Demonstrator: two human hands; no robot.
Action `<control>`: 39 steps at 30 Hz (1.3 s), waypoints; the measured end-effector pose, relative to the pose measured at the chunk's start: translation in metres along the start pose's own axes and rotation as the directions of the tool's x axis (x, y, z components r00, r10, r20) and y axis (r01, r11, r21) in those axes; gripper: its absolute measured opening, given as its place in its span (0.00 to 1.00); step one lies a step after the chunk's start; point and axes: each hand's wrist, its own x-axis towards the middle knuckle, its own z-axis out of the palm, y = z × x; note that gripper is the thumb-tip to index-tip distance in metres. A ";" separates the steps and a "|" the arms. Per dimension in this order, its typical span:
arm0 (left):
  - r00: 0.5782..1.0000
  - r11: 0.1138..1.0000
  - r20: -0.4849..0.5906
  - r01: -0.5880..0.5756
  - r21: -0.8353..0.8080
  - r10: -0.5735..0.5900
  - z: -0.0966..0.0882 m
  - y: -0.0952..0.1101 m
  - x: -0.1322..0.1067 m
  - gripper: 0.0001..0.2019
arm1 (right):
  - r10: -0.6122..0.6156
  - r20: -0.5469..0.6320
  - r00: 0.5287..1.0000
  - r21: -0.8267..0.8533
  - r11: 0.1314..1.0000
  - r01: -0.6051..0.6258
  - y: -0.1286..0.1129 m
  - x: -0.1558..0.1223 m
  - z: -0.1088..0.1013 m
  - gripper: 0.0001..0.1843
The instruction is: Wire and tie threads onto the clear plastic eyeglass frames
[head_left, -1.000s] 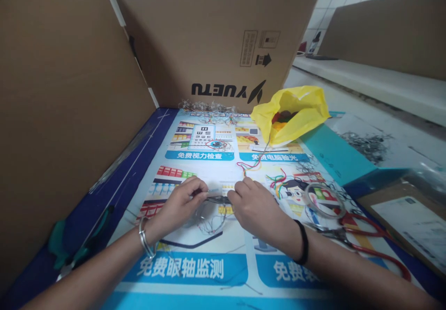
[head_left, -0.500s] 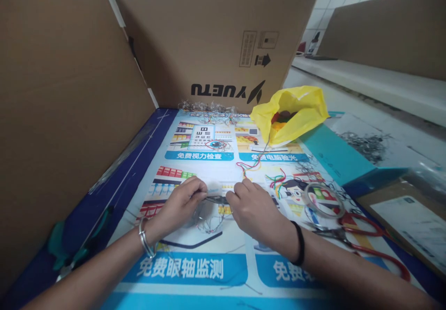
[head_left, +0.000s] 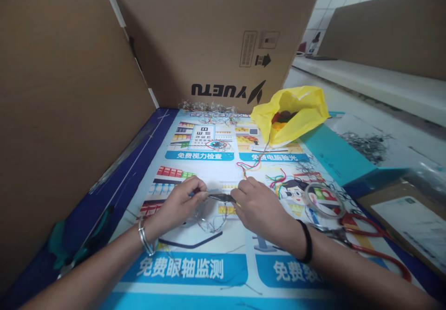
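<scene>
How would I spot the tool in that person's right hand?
From the cardboard panel behind, come down the printed sheet to the right hand. Dark, narrow pliers point from it toward the left hand. Unlike the red-handled scissors and teal-handled tool lying to either side, they are held.

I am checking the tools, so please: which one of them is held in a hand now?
The dark, narrow-nosed pliers, gripped in the right hand. The teal-handled tool and the red-handled scissors lie unheld at left and right.

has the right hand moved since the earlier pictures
Yes, the right hand has shifted slightly to the right, toward the tape roll, which has stayed put.
</scene>
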 end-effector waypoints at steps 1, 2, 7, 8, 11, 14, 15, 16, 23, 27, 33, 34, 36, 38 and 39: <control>1.000 1.000 0.002 0.004 -0.005 -0.004 0.000 0.000 0.000 0.05 | 0.008 0.002 1.000 0.000 1.000 -0.008 0.001 0.000 -0.001 0.04; 1.000 1.000 0.003 0.004 -0.006 -0.004 0.000 0.000 0.000 0.05 | 0.012 0.003 1.000 0.002 1.000 -0.012 0.001 0.000 -0.001 0.04; 0.999 0.999 0.026 -0.020 0.028 0.019 0.000 0.000 0.000 0.05 | -0.033 0.007 0.999 0.016 0.999 0.033 0.001 0.001 -0.001 0.04; 0.999 0.999 0.034 -0.025 0.033 0.024 0.000 0.000 0.000 0.05 | -0.043 0.010 0.999 0.014 0.999 0.043 0.001 0.001 -0.001 0.05; 0.998 0.999 0.054 -0.038 0.034 0.036 0.000 0.002 0.001 0.06 | -0.056 0.017 0.998 0.008 0.998 0.056 0.001 0.001 0.001 0.05; 0.998 0.998 0.059 -0.040 0.044 0.037 0.000 0.003 0.001 0.06 | -0.066 0.010 0.998 0.007 0.998 0.066 0.001 0.000 0.004 0.05; 0.998 0.998 0.060 -0.041 0.049 0.038 -0.001 0.003 0.000 0.06 | -0.068 0.007 0.998 0.007 0.998 0.068 0.001 0.000 0.005 0.06; 0.997 0.998 0.060 -0.042 0.055 0.039 -0.001 0.003 0.000 0.06 | -0.068 0.006 0.998 0.007 0.998 0.067 0.001 0.000 0.006 0.05; 0.995 0.994 0.067 -0.079 0.074 0.074 0.000 0.000 0.000 0.06 | -0.054 0.000 0.999 0.019 0.998 0.054 0.000 -0.001 0.009 0.05; 0.994 0.993 0.068 -0.087 0.082 0.082 0.000 -0.001 0.001 0.06 | -0.039 -0.002 0.999 0.024 0.999 0.039 -0.003 -0.002 0.010 0.04; 0.994 0.994 0.077 -0.088 0.071 0.083 -0.002 0.002 0.001 0.06 | -0.058 0.006 0.998 0.027 0.998 0.058 0.001 -0.001 0.005 0.04; 0.993 0.994 0.081 -0.089 0.063 0.083 -0.002 0.003 0.001 0.06 | -0.069 0.010 0.998 0.028 0.997 0.068 0.003 0.000 0.004 0.05; 0.991 0.994 0.103 -0.095 0.045 0.090 -0.004 0.003 0.000 0.06 | -0.092 0.017 0.996 0.029 0.995 0.092 0.006 0.001 0.002 0.05; 0.986 0.993 0.129 -0.112 0.029 0.107 -0.005 0.002 0.000 0.06 | -0.110 0.019 0.994 0.026 0.994 0.109 0.008 0.001 0.002 0.05; 0.983 0.993 0.141 -0.120 0.023 0.115 -0.006 0.001 0.000 0.06 | -0.116 0.019 0.993 0.023 0.993 0.116 0.009 0.002 0.003 0.05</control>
